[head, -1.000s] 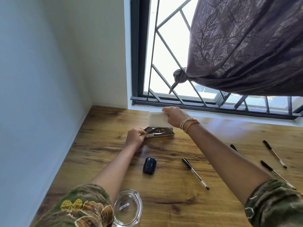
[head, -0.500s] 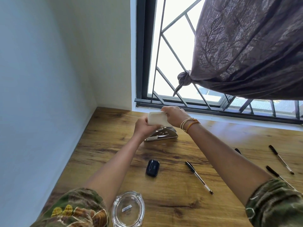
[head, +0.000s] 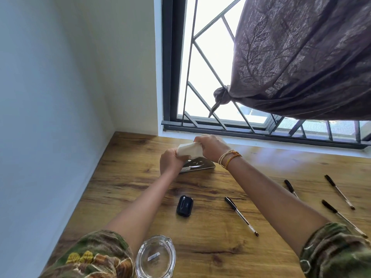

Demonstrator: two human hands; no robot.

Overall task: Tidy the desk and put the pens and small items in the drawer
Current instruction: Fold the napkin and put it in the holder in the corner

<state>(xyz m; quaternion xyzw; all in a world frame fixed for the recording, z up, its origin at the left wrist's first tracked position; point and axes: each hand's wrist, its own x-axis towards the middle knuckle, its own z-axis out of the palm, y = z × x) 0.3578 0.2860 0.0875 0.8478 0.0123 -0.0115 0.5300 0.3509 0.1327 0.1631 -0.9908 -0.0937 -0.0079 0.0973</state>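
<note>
Both hands grip a white stack of napkins (head: 188, 149) just above a metal napkin holder (head: 197, 165) at the back of the wooden desk (head: 140, 189). My left hand (head: 170, 160) clasps its left end, my right hand (head: 210, 146) its right end. A small dark case (head: 184, 205) lies nearer me. One black-capped pen (head: 241, 215) rests to its right, and three more pens (head: 339, 191) lie further right, one partly hidden by my right forearm. No drawer is visible.
A clear glass ashtray (head: 155, 257) sits at the desk's near edge by my left sleeve. A white wall borders the desk on the left. A barred window (head: 200, 77) and a knotted brown curtain (head: 301, 57) rise behind the desk.
My left hand left the holder's corner and rose to grip the napkins with the right hand. The napkins are now squeezed between both hands above the holder.
</note>
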